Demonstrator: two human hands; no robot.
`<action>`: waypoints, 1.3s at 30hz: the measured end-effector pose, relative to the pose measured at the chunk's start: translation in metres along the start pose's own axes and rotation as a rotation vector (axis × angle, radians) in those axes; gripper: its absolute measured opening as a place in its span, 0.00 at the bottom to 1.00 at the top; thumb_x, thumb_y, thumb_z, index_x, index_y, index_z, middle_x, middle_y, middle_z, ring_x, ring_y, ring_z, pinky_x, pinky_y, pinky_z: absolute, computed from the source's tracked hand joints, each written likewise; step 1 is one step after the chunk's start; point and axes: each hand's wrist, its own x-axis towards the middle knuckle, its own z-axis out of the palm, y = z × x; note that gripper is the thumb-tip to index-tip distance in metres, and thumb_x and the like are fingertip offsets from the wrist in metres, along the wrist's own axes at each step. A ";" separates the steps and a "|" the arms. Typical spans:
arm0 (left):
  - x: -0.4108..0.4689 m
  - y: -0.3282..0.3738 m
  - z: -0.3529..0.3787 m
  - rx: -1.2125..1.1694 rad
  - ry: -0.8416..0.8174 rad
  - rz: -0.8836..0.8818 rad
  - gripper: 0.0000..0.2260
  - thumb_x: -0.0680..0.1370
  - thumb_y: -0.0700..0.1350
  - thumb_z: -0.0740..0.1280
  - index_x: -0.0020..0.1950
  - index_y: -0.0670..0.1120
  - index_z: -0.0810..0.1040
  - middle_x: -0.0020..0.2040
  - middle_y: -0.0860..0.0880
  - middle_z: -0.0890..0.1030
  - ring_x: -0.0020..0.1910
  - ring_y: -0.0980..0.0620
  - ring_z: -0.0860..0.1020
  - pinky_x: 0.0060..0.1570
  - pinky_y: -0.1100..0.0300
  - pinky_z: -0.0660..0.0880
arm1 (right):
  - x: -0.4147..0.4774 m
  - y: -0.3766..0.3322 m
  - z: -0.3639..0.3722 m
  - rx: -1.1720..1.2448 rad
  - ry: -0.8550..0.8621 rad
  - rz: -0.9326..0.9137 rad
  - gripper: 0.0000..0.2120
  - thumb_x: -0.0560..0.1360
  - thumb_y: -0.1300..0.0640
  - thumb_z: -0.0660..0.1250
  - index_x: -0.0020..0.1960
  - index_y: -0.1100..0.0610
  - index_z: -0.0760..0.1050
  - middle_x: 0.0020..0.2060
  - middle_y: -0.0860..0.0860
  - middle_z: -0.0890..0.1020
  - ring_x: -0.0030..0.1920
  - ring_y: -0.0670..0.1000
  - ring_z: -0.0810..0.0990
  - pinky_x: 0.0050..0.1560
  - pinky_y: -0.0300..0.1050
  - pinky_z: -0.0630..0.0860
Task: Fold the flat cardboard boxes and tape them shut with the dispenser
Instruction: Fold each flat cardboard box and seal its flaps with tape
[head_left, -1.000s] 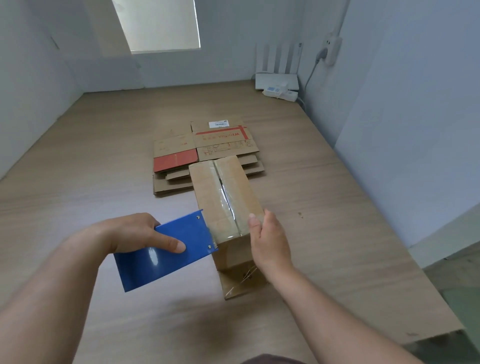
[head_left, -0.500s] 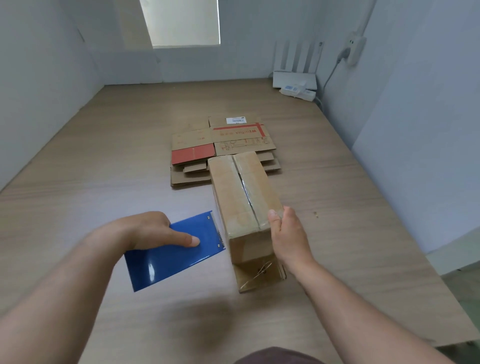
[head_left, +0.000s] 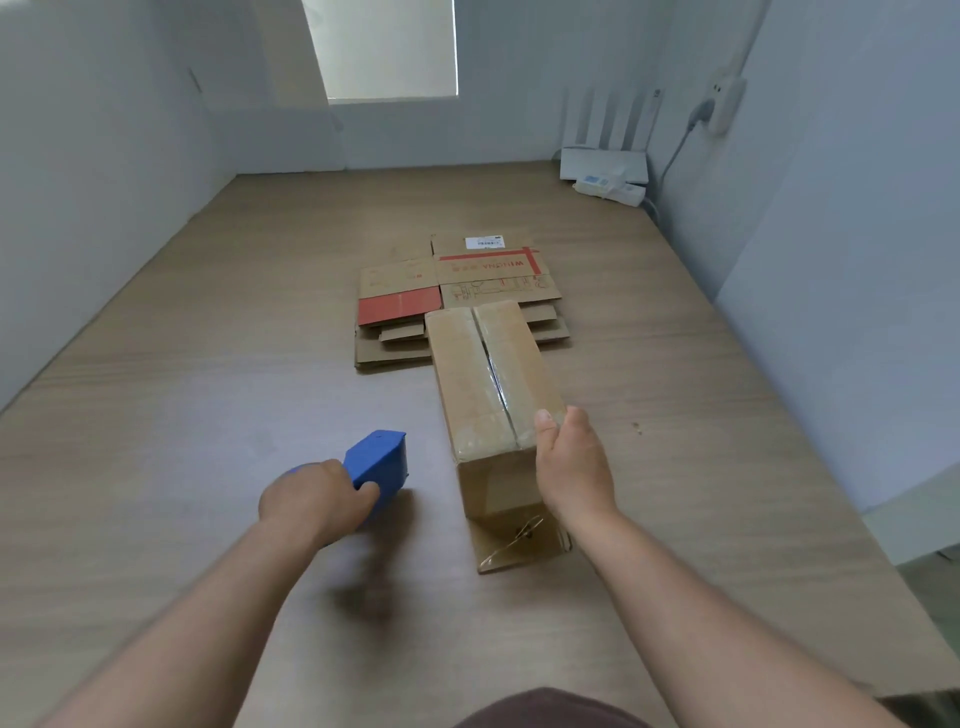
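box (head_left: 467, 374) in right hand (head_left: 571, 467)

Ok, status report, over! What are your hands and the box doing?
Left grip holds the blue dispenser, beside the box. Right grip holds its near corner. Top seam taped. Flat cardboard behind it.
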 end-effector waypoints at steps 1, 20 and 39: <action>0.001 0.000 0.006 -0.024 0.008 0.003 0.10 0.79 0.53 0.57 0.49 0.47 0.71 0.38 0.51 0.73 0.40 0.50 0.75 0.34 0.60 0.67 | 0.000 -0.001 0.000 -0.012 0.001 0.000 0.16 0.81 0.48 0.53 0.55 0.61 0.68 0.53 0.59 0.77 0.56 0.61 0.74 0.49 0.51 0.70; -0.051 0.132 0.015 -1.215 0.069 -0.049 0.33 0.81 0.61 0.52 0.79 0.45 0.45 0.77 0.45 0.60 0.75 0.44 0.61 0.69 0.51 0.62 | -0.007 0.000 -0.010 -0.192 -0.096 -0.037 0.27 0.73 0.32 0.58 0.53 0.57 0.65 0.53 0.54 0.78 0.56 0.58 0.75 0.50 0.51 0.74; -0.043 0.100 -0.004 -0.416 0.116 0.179 0.35 0.72 0.70 0.47 0.70 0.47 0.60 0.54 0.48 0.80 0.50 0.50 0.79 0.42 0.59 0.76 | 0.035 0.029 -0.055 -0.721 -0.342 -0.532 0.26 0.77 0.34 0.52 0.60 0.52 0.72 0.53 0.52 0.81 0.54 0.56 0.77 0.43 0.47 0.67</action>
